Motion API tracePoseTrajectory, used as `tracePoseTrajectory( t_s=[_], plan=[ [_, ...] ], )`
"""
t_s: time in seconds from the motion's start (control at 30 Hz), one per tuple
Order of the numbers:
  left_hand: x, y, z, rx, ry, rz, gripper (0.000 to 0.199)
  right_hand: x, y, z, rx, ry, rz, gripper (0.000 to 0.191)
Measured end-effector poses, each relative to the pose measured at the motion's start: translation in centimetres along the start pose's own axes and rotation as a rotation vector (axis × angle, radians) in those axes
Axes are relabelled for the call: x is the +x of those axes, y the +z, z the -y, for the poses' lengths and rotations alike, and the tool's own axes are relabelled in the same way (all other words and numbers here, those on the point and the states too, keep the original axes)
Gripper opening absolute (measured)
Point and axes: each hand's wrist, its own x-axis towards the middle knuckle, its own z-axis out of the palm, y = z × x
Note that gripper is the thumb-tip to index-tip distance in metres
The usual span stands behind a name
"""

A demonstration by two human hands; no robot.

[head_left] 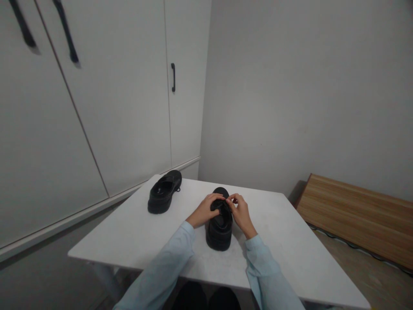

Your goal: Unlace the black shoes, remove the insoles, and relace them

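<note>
A black shoe stands upright on the white table in front of me, its toe pointing away and its heel toward me. My left hand grips the shoe's upper from the left, thumb at the opening and fingers across the top. On the right side, my right hand pinches at the strap or lace area; the small part between its fingertips is too dark to make out. The fingertips of both hands nearly meet over the instep. A second black shoe sits farther left, with a small loop sticking out on its right side.
The white table reaches from my lap toward the corner. White cabinets with dark handles line the left, and a grey wall rises behind. A wood-grain board lies to the right, beyond the table's edge.
</note>
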Motion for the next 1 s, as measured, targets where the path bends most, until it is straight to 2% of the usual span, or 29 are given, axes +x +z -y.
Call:
tracePoseTrajectory(
  t_s=[0.2, 0.4, 0.47, 0.53, 0.73, 0.87, 1.0],
  plan=[
    [0.0, 0.1, 0.0, 0.031, 0.025, 0.021, 0.047, 0.0, 0.1, 0.6, 0.146, 0.088, 0.019, 0.016],
    [0.0, 0.1, 0.0, 0.054, 0.019, 0.023, 0.047, 0.2, 0.0, 0.4, 0.401, 0.147, 0.086, 0.015],
    [0.0, 0.1, 0.0, 0.054, 0.019, 0.025, 0.046, 0.3, -0.2, 0.4, 0.442, 0.161, 0.083, 0.020],
    [0.0, 0.1, 0.1, 0.053, 0.020, 0.025, 0.046, 0.3, -0.2, 0.4, 0.434, 0.157, 0.080, 0.023],
    [-0.1, 0.1, -0.1, 0.038, 0.016, 0.019, 0.047, 0.5, -0.5, -0.3, 0.321, 0.124, 0.011, 0.015],
    [-0.1, 0.0, -0.3, 0.024, 0.013, 0.014, 0.048, 0.7, -0.6, -0.8, 0.311, 0.129, -0.051, 0.013],
    [-0.1, 0.1, -0.4, 0.025, 0.005, 0.009, 0.048, 0.6, -0.5, -0.7, 0.329, 0.164, -0.057, 0.010]
  ],
)
